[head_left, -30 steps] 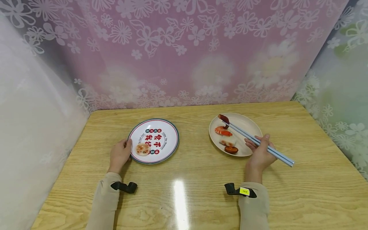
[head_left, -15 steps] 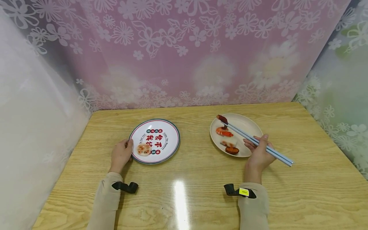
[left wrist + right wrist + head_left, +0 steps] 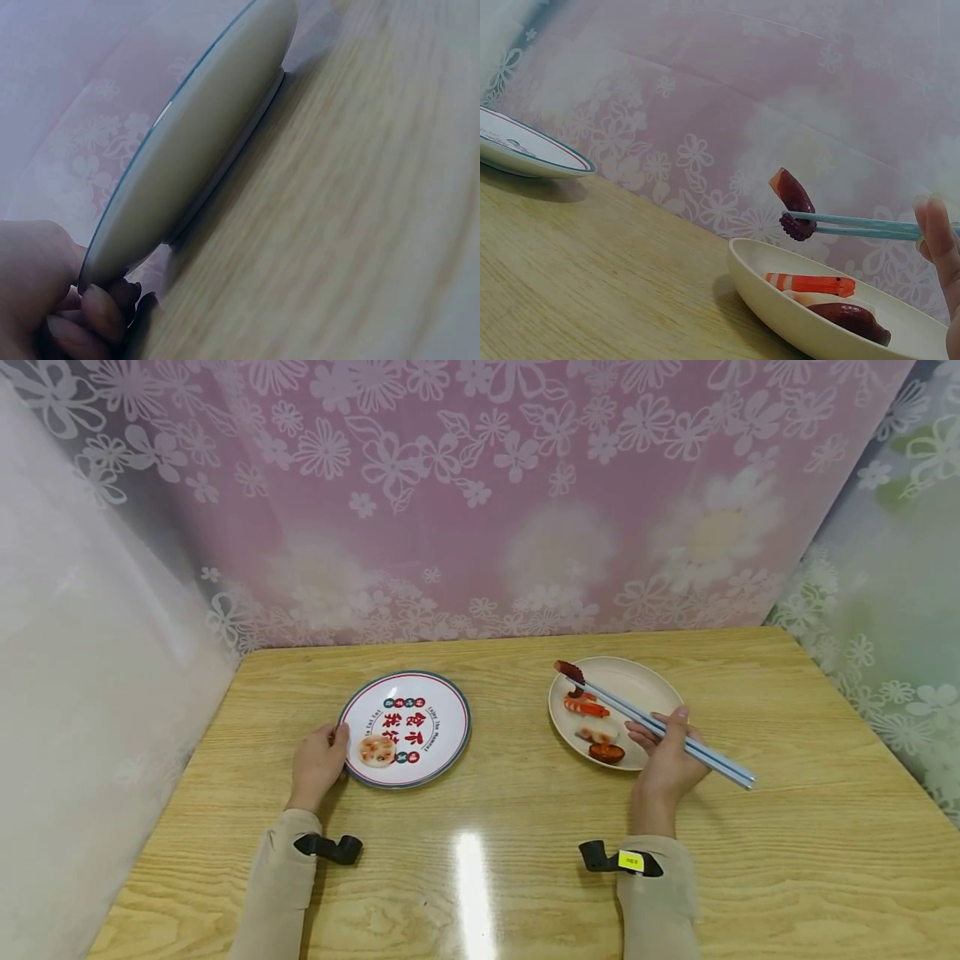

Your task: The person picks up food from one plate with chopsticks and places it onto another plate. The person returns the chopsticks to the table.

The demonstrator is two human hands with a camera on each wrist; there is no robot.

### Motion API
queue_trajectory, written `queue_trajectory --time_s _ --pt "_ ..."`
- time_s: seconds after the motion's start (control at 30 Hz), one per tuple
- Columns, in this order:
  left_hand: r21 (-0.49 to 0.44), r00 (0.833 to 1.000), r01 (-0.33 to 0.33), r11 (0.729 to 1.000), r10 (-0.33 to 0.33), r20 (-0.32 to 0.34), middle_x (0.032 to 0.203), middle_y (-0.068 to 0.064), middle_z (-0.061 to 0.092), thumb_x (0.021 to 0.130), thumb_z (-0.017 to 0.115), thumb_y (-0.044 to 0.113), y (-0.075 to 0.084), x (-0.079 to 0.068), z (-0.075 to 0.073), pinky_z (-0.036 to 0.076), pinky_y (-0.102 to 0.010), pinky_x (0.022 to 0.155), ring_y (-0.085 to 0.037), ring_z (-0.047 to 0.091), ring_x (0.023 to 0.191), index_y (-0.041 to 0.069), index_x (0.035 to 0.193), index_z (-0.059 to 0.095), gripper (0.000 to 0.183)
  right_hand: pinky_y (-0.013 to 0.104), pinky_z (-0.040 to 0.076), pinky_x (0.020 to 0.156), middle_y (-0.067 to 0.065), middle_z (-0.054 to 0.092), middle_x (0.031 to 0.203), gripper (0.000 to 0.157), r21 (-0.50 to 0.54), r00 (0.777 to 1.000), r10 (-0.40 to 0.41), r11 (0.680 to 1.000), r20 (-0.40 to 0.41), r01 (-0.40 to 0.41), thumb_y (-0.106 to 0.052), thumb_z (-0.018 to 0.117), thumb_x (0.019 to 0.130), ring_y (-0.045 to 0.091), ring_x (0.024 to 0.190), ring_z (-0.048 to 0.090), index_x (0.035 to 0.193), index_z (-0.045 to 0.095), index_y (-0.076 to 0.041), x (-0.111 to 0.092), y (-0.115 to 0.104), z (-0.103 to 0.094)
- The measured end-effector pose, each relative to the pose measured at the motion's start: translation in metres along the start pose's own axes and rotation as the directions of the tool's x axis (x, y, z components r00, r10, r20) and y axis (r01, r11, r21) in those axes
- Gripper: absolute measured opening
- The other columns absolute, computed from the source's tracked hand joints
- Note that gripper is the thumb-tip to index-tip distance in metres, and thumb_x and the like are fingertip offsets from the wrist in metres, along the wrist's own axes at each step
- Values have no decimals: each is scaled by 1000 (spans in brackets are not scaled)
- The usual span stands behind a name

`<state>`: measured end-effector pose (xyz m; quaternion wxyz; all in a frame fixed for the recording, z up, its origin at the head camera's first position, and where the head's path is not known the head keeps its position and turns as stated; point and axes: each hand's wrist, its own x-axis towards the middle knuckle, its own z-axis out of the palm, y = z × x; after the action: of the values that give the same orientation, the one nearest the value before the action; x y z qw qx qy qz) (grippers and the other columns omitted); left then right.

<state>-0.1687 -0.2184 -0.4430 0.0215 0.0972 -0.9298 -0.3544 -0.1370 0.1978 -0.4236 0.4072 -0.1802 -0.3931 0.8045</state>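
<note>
My left hand (image 3: 318, 764) pinches the left rim of a white plate (image 3: 442, 718) with red lettering; in the left wrist view its fingers curl under the edge. A lotus root slice (image 3: 377, 750) lies on that plate. In my right hand (image 3: 667, 768) is a pair of light blue chopsticks (image 3: 716, 764). Their tips clasp a dark red octopus tentacle piece (image 3: 796, 196), raised above the beige plate (image 3: 652, 689). That plate bears a red-and-white striped shrimp (image 3: 810, 284), a pale browned piece (image 3: 597, 731) and a glossy dark brown piece (image 3: 851, 321).
Both plates stand on a wooden table (image 3: 517, 810), with a stretch of tabletop between them. Behind the table hangs a pink floral curtain (image 3: 480, 552). Black wrist mounts (image 3: 330, 848) sit on both sleeves.
My right hand, with the chopsticks and the tentacle piece, has shifted slightly left toward the beige plate's left rim. My left hand keeps its hold on the white plate.
</note>
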Motion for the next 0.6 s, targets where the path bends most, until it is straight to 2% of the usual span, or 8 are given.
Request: queue_trajectory --time_s 0.17,0.37,0.6 --pt "-9 1000 3 1000 -3 0 62 -8 56 103 39 29 1 1 0 41 -29 48 -14 53 44 0 93 58 36 26 53 50 15 65 68 36 -3 1000 7 1000 19 -7 -23 64 94 21 52 67 87 63 12 -2 2 4" --pt "-14 1000 -3 1000 2 -5 61 -8 56 103 40 29 1 2 0 42 -29 48 -14 53 43 0 92 58 36 27 53 48 16 66 67 41 8 999 4 1000 40 -5 -24 65 92 22 52 67 87 60 16 -5 6 9" --pt "-12 1000 12 1000 -12 0 60 -8 56 103 40 29 1 0 0 42 -29 47 -14 53 43 0 93 58 36 27 52 46 15 65 63 38 5 999 9 1000 45 -9 -23 64 93 22 50 67 82 61 13 -9 8 11"
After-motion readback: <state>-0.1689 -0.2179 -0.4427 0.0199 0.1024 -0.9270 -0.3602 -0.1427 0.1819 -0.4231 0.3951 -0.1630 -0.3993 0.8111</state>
